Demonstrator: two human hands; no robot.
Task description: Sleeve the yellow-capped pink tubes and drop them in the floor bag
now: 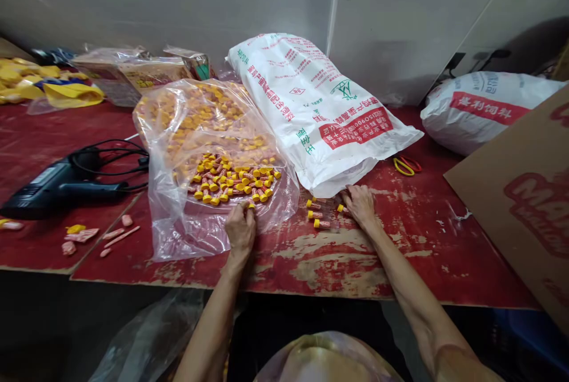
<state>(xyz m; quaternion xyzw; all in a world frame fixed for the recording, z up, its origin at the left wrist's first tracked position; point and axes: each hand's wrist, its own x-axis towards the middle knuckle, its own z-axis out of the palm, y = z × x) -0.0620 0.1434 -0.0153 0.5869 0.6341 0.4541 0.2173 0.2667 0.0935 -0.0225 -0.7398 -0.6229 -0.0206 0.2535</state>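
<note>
My left hand (241, 226) is closed in a pinch at the near side of a clear plastic bag (186, 231). A small yellow-capped tube (251, 206) shows its cap at those fingertips. Inside the bag lie many yellow-capped tubes with pink pieces in them. Bent and pressed together, the fingers of my right hand (361, 204) are at the near edge of a white printed sack (326, 103). What they grip, if anything, is hidden. Beside that hand lies a yellow-capped tube (342, 209), partly covered, and several more tubes (322, 224) lie left of it.
A dark heat gun (66, 183) with a cable lies at left, with loose pink pieces (84, 235) before it. Yellow-handled scissors (403, 166) lie right of the sack. A cardboard box (515, 192) stands at right, before another white sack (484, 106). Packaged boxes (151, 76) stand behind.
</note>
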